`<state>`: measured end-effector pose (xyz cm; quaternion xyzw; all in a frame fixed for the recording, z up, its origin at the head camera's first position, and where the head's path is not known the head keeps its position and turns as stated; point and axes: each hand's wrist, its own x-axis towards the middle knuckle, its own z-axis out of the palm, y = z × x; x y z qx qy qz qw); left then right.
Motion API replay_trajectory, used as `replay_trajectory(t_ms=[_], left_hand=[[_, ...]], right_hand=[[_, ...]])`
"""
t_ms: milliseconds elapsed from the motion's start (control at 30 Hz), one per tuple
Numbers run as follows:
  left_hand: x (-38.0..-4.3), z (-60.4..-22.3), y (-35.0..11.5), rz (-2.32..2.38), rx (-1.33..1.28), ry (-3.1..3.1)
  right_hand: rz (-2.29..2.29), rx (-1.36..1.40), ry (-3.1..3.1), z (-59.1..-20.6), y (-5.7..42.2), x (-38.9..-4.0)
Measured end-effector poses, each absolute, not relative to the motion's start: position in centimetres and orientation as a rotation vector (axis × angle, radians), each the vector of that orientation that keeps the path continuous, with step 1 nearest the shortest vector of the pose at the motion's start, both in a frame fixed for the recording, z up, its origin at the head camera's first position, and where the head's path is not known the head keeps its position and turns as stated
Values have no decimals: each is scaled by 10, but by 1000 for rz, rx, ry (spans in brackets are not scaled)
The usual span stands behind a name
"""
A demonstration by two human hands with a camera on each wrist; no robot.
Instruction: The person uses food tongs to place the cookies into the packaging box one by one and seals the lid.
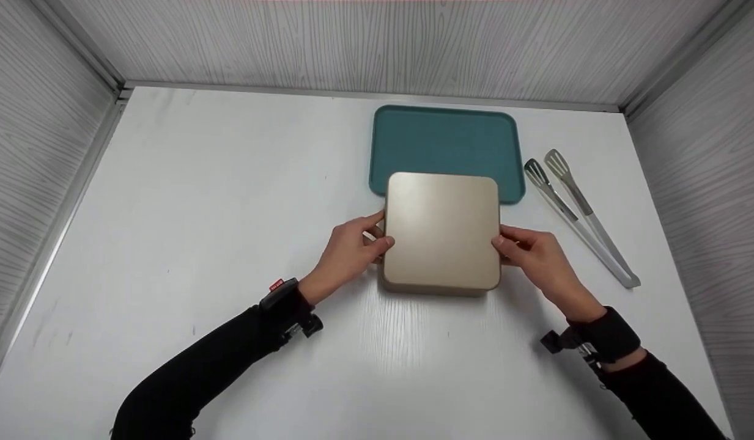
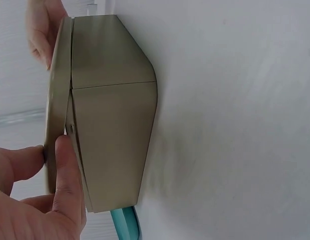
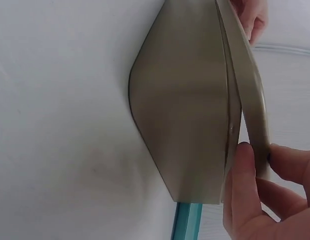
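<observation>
A square gold tin box [image 2: 112, 145] stands on the table, its matching lid [image 1: 443, 229] on top. My left hand [image 1: 349, 247] pinches the lid's left edge, thumb on top and fingers beneath the rim. On the opposite edge, my right hand [image 1: 535, 253] grips the lid the same way. Both wrist views show the lid tilted: a gap opens between lid and box wall on the side toward the tray, while the near side sits close on the box. The inside of the box is hidden.
Behind the box lies a teal tray [image 1: 444, 137], its front edge partly covered by the lid in the head view. Metal tongs [image 1: 589, 212] with slotted ends lie spread to the right. Grey wood-grain panels [image 1: 377, 49] border the white table [image 1: 230, 183].
</observation>
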<state>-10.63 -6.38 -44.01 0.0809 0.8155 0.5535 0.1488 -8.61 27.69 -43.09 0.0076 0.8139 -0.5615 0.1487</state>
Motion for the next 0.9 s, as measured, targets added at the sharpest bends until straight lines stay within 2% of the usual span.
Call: replay_trajectory(t_ms=[900], left_hand=[[-103, -446, -63, 1590, 191, 2360]], right_hand=[[-1562, 20, 2521, -444, 271, -77]])
